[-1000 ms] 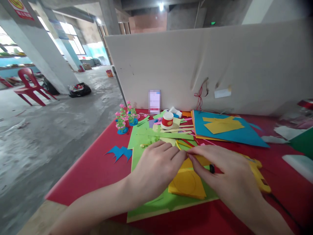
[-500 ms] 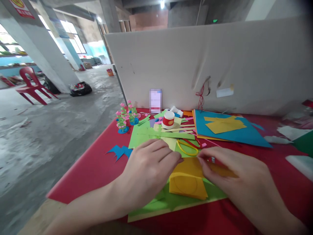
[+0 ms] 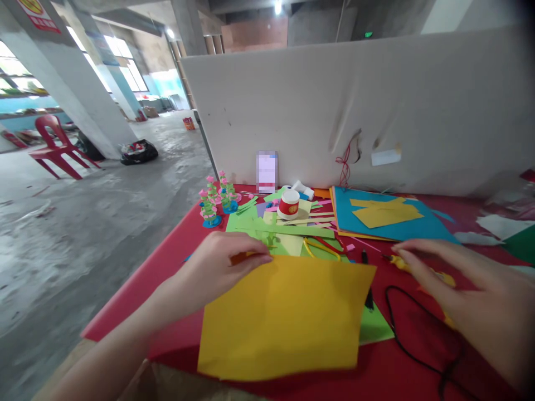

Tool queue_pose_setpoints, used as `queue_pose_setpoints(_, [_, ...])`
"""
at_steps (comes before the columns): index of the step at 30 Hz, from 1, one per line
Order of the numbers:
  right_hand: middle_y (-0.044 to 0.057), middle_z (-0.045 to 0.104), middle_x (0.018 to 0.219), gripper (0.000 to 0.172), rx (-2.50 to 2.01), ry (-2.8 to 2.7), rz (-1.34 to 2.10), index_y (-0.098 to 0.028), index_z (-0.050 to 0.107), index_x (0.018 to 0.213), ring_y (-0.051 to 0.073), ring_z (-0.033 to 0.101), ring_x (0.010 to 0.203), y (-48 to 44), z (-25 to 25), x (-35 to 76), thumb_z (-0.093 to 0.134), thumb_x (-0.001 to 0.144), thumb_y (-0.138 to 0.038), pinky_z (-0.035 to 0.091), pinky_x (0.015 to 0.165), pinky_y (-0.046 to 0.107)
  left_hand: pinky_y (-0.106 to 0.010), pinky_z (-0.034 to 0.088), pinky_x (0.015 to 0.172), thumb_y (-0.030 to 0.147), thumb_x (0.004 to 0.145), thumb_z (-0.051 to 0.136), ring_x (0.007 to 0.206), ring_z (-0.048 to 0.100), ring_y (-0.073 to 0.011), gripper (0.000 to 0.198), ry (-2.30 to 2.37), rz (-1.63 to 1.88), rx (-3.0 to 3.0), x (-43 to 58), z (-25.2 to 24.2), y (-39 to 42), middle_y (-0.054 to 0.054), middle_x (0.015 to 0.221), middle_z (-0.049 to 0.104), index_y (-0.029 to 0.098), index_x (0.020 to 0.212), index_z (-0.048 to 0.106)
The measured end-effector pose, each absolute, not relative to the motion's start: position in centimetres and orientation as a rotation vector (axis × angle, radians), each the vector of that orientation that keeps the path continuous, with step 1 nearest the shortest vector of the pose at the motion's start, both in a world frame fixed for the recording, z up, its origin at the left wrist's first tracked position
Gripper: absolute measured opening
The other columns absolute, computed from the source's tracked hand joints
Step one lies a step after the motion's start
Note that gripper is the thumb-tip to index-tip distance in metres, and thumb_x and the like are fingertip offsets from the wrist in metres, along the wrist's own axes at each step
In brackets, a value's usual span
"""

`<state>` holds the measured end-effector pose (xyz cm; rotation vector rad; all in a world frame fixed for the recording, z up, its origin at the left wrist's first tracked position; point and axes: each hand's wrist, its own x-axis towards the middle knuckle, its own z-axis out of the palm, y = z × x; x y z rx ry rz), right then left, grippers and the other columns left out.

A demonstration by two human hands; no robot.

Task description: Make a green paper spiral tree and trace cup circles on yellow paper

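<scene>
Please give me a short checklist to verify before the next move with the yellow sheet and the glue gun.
1. Left hand has a grip on the yellow sheet at its top corner: ok.
2. Sheet lies flat: not ok, it looks lifted.
3. Right hand is open, holding nothing: ok.
4. Glue gun sits by the right fingertips: ok; contact cannot tell.
5. Black cord clear of the sheet: ok.
6. Gun is hot: cannot tell.

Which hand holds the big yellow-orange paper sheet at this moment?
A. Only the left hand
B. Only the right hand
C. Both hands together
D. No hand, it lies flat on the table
A: the left hand pinches the upper left corner of the yellow-orange sheet, while the right hand is apart from it, open over the yellow tool.
</scene>
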<state>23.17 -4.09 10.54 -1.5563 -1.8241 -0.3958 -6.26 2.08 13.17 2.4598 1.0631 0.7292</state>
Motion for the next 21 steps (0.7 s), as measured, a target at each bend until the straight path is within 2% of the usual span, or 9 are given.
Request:
queue_pose_setpoints(2, [0.002, 0.062, 0.103, 0.022, -1.523, -1.910, -0.274, -0.025, 0.057, 0.101, 0.021, 0.060, 0.092, -3.6, 10.6, 21.7, 0.043, 0.085, -0.032, 0.046, 0.079, 0.030, -0.013, 0.043, 0.060, 0.027, 0.083, 0.053, 0.068, 0.059, -0.0076, 0.014, 1.018, 0.525, 2.283, -5.6, 12.0, 3.2, 0.004, 0.077, 0.066, 0.019, 0.079, 0.064])
queue_pose_setpoints(4, [0.003, 0.062, 0.107, 0.028, -1.482, -2.091, -0.118, -0.022, 0.058, 0.106, 0.021, 0.059, 0.096, -2.7, 10.1, 20.0, 0.044, 0.084, -0.034, 0.047, 0.079, 0.030, -0.014, 0.042, 0.060, 0.029, 0.083, 0.053, 0.068, 0.059, -0.0081, 0.016, 0.984, 0.433, 2.199, -4.9, 10.6, 4.1, 0.004, 0.077, 0.066, 0.018, 0.079, 0.064])
queue_pose_setpoints(6, [0.003, 0.065, 0.101, 0.026, -1.558, -2.228, 0.079, -0.021, 0.061, 0.102, 0.021, 0.061, 0.091, -1.7, 9.2, 18.6, 0.047, 0.082, -0.031, 0.048, 0.073, 0.030, -0.014, 0.042, 0.060, 0.029, 0.083, 0.052, 0.068, 0.059, -0.0085, 0.017, 0.951, 0.394, 2.198, -4.3, 9.1, 4.7, 0.004, 0.076, 0.066, 0.018, 0.080, 0.064])
queue_pose_setpoints(10, [0.000, 0.069, 0.082, 0.020, -1.719, -2.273, 0.446, -0.025, 0.068, 0.082, 0.018, 0.063, 0.077, 0.2, 7.1, 17.1, 0.048, 0.080, -0.024, 0.045, 0.063, 0.025, -0.016, 0.043, 0.065, 0.026, 0.083, 0.052, 0.073, 0.060, -0.0103, 0.014, 0.937, 0.414, 2.269, -3.6, 6.6, 5.2, 0.002, 0.082, 0.066, 0.019, 0.084, 0.064])
queue_pose_setpoints(14, [-0.001, 0.068, 0.073, 0.020, -1.714, -2.268, 0.481, -0.026, 0.068, 0.076, 0.016, 0.063, 0.069, 1.1, 5.9, 16.9, 0.049, 0.080, -0.024, 0.038, 0.054, 0.021, -0.019, 0.042, 0.076, 0.019, 0.082, 0.050, 0.084, 0.059, -0.0126, 0.016, 0.944, 0.480, 2.321, -2.5, 5.3, 5.1, -0.001, 0.093, 0.065, 0.019, 0.094, 0.061])
queue_pose_setpoints(21, [0.000, 0.066, 0.066, 0.027, -1.677, -2.281, 0.447, -0.025, 0.069, 0.073, 0.014, 0.059, 0.060, 1.0, 5.9, 16.2, 0.044, 0.083, -0.024, 0.032, 0.049, 0.022, -0.020, 0.042, 0.064, 0.017, 0.080, 0.049, 0.071, 0.059, -0.0126, 0.015, 0.967, 0.524, 2.375, -0.4, 4.6, 4.7, -0.002, 0.078, 0.064, 0.017, 0.084, 0.064])
